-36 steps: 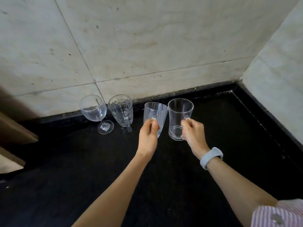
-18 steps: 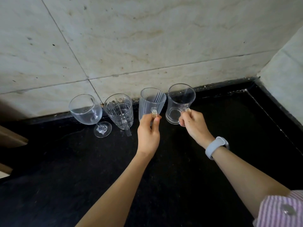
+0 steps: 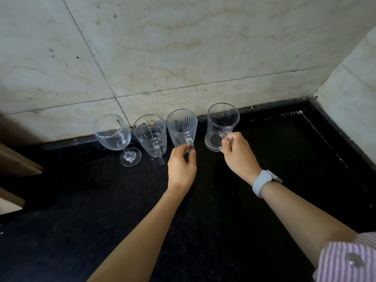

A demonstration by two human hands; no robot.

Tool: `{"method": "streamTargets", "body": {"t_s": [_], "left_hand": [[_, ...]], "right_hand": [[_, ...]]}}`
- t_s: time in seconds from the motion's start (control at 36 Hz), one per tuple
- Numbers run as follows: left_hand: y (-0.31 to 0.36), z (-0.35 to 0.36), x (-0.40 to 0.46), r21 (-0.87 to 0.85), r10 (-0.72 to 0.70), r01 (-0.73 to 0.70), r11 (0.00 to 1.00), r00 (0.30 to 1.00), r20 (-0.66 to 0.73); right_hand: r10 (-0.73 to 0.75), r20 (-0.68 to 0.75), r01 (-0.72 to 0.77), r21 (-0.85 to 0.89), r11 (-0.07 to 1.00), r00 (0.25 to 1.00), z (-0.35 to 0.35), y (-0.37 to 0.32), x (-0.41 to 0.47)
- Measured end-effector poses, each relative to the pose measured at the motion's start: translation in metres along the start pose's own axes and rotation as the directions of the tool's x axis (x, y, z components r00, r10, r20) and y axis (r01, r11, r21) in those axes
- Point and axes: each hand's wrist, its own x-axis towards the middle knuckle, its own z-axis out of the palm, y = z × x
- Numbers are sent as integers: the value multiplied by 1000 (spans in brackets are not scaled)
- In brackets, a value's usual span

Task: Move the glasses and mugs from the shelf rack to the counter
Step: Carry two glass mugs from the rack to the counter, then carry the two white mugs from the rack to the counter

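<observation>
Several clear vessels stand in a row on the black counter (image 3: 203, 210) against the tiled wall. From the left: a wine glass (image 3: 113, 135), a cut-pattern mug (image 3: 151, 135), a tapered ribbed mug (image 3: 182, 129), and a plain cylindrical mug (image 3: 220, 127). My left hand (image 3: 182, 165) pinches the ribbed mug's handle. My right hand (image 3: 238, 153) grips the plain mug's handle. Both mugs are upright with their bases at counter level. The shelf rack is out of view.
Pale marble tiles (image 3: 183, 58) back the counter, and a side wall (image 3: 354, 94) closes the right corner. A brown wooden edge (image 3: 16, 161) juts in at the left. A light blue watch (image 3: 262, 183) is on my right wrist.
Both hands carried their mugs away from me toward the wall, and the mugs now stand in line with the wine glass and patterned mug. The two mugs are farther apart than before.
</observation>
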Motion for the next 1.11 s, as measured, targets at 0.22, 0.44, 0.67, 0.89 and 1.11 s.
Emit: {"method": "streamTargets", "body": {"t_s": [0.22, 0.44, 0.67, 0.89, 1.11], "left_hand": [[13, -46, -46, 360, 40, -99, 928, 985, 170], [12, -159, -83, 743, 88, -121, 658, 993, 83], [3, -333, -198, 830, 68, 153, 536, 972, -223], [-2, -491, -428, 678, 1, 535, 504, 785, -620], [3, -578, -736, 433, -17, 807, 401, 479, -878]], "right_hand": [[-140, -242, 97, -181, 979, 960, -27, -31, -45], [-369, 219, 422, -292, 858, 903, 6, -113, -94], [-538, 546, 697, -123, 707, 642, 85, -249, -191], [-738, 616, 893, 121, 433, 274, 127, -393, -384], [-805, 585, 927, 350, 137, -102, 149, -482, -661]]}}
